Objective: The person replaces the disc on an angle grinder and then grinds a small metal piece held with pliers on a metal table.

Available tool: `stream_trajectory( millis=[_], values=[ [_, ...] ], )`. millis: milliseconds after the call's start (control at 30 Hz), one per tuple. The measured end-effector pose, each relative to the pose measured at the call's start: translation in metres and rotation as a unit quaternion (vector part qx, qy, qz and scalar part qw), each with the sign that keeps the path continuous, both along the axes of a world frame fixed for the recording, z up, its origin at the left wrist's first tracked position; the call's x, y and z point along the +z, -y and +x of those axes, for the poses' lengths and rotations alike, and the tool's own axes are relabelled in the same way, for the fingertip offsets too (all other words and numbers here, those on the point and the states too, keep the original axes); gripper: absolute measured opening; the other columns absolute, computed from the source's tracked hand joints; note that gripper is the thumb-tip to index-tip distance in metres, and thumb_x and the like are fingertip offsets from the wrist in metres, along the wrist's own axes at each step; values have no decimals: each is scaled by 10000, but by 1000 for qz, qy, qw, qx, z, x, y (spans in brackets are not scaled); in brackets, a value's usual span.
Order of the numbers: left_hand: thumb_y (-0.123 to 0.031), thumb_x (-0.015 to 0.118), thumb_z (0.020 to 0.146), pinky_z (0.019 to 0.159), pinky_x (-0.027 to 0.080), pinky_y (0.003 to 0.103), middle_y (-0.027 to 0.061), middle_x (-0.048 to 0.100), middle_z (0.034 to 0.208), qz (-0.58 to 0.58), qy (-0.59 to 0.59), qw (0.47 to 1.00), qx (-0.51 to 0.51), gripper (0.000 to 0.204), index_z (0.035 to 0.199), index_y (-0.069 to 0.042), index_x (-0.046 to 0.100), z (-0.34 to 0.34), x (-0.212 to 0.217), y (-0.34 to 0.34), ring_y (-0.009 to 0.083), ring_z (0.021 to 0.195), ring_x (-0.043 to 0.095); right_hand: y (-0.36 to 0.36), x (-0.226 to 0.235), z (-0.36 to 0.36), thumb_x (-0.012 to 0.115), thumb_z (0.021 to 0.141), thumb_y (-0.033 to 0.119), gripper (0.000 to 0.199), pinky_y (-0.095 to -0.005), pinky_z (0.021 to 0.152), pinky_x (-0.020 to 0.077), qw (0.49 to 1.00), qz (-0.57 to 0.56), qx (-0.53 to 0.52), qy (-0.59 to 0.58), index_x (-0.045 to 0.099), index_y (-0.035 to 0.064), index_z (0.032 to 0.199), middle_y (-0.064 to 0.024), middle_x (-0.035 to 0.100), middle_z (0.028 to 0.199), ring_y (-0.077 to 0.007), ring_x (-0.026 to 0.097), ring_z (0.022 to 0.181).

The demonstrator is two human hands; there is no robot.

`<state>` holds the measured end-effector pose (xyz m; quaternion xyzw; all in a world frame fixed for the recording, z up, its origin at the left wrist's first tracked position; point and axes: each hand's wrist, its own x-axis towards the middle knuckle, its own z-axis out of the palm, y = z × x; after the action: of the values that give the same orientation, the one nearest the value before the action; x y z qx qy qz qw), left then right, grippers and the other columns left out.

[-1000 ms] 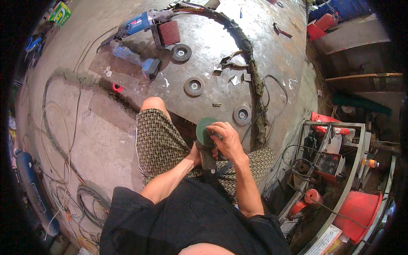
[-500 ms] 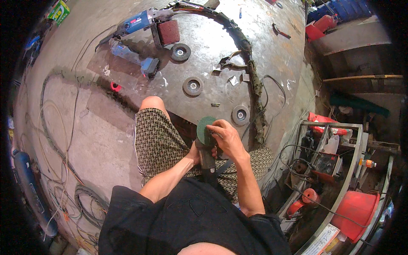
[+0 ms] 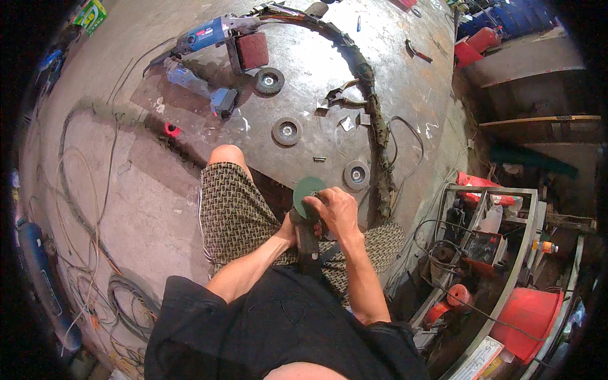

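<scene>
A dark angle grinder (image 3: 308, 246) stands head-up between my thighs, with a green abrasive disc (image 3: 304, 189) on its head facing me. My left hand (image 3: 286, 233) is closed around the grinder just below the disc. Over the lower right part of the disc, the fingers of my right hand (image 3: 341, 211) are pinched near its centre; whatever is between them is hidden. Just past my knees lie three grinding discs: a near right one (image 3: 356, 175), a middle one (image 3: 287, 132) and a farther one (image 3: 269, 81). A small metal piece (image 3: 320, 159) lies near them.
Beyond the discs rest a blue corded power tool (image 3: 206, 35) and a blue-grey cordless grinder (image 3: 201, 87). A thick cable bundle (image 3: 373, 107) curves across the metal plate (image 3: 253, 149). To my right stands a metal frame (image 3: 506, 278) with a red bucket (image 3: 527, 320); hoses (image 3: 123, 288) coil at left.
My right hand has shifted slightly down, and its fingers have turned on the disc. The disc faces me a little more broadly. My left hand keeps its hold on the grinder.
</scene>
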<state>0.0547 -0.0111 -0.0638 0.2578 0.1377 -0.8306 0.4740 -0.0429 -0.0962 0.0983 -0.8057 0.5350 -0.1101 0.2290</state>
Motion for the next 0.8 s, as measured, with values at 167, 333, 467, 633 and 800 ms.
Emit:
stream_trajectory(
  millis=[167,333,467,633,800],
  values=[
    [-519,434,962,682,535,450,138,648,847,-86,-87,992,-33,500,1158,-92,605,5,0,-2,300,715,634,-2,3,0,749,847,389,368,-417,672,517,998,17,-41,-49,727,23,880,-151,665,821,-333,666,756],
    [-551,423,958,682,534,446,138,641,833,-42,-145,988,-36,529,1159,-96,602,5,1,-3,298,710,630,-1,3,-11,776,839,191,270,-369,662,527,987,36,2,155,708,17,1033,-132,678,894,-269,675,764],
    [-576,428,949,687,533,443,139,642,825,-68,-113,990,-45,548,1153,-99,605,6,6,-3,299,710,630,-2,-1,-13,762,848,197,273,-397,699,529,985,63,9,158,684,15,1036,-152,675,928,-317,673,799],
    [-579,420,948,702,536,445,142,648,819,-78,-95,991,-51,555,1151,-98,608,6,6,-1,309,711,634,-2,-5,-11,753,868,252,263,-391,674,516,995,37,-24,85,692,16,967,-152,668,855,-306,666,756],
    [-567,423,946,728,530,453,143,650,822,-77,-47,995,-48,553,1133,-85,618,3,0,0,318,722,637,-8,-2,-12,695,922,334,323,-372,647,500,994,-1,-91,64,707,11,930,-141,651,725,-283,650,677]
  ],
)
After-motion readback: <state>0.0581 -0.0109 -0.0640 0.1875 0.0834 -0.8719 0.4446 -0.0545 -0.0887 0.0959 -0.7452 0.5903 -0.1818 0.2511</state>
